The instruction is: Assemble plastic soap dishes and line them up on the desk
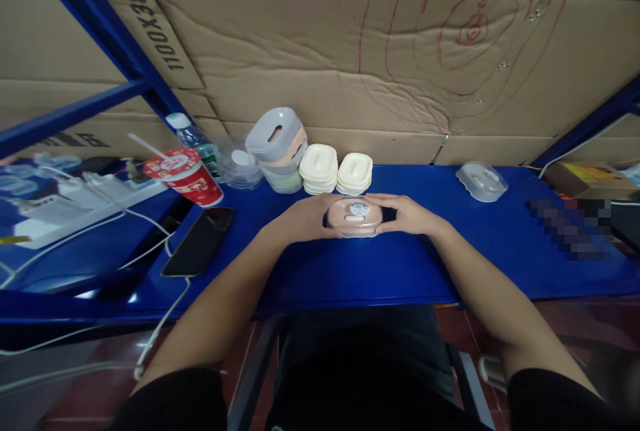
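Note:
Between my two hands is a small pink box with a clear lid and a round white label on top. My left hand curves around its left side, thumb at the front edge. From the right, my right hand grips the other side with thumb and fingers. Just behind the box stand two short stacks of cream-coloured lidded pieces, a left stack and a right stack. Left of them rises a taller stack of grey, peach and green plastic pieces, each with a slot.
A blue table backs onto a cardboard wall. At the left are clear round lids, a bottle, a red cup with a straw, a phone and a power strip with cables. A clear cover lies right.

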`<state>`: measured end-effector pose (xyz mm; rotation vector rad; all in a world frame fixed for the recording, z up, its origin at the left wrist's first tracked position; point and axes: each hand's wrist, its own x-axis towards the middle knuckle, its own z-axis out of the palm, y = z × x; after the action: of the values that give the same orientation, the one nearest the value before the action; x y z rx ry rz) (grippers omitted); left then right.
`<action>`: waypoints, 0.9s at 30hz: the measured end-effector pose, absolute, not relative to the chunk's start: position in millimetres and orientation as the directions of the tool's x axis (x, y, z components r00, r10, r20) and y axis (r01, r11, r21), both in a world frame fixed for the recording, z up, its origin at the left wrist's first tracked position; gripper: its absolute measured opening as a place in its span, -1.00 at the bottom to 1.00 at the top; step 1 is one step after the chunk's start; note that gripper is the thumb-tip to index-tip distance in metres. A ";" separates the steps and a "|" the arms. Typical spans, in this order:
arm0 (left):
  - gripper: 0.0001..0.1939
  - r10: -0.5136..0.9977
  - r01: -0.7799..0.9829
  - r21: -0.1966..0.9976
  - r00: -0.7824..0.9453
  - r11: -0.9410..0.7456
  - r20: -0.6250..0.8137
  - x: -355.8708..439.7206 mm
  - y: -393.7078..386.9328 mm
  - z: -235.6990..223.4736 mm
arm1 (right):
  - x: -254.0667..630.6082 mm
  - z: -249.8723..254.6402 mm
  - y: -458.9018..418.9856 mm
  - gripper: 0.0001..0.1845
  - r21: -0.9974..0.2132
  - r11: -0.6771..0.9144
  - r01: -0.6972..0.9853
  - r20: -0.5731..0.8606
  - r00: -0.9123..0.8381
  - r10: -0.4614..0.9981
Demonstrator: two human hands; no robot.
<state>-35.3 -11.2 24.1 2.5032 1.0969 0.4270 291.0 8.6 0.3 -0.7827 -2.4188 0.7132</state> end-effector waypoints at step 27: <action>0.02 0.821 0.776 0.363 0.569 -0.517 -0.046 -29.5 -10.1 27.1 | 279.4 13.8 -3.2 -0.27 -0.532 0.740 0.412 0.293 -0.730 0.617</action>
<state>-29.5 -10.1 27.1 2.4618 1.3034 0.1866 279.4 -3.2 13.8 -0.7826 -2.4826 0.6077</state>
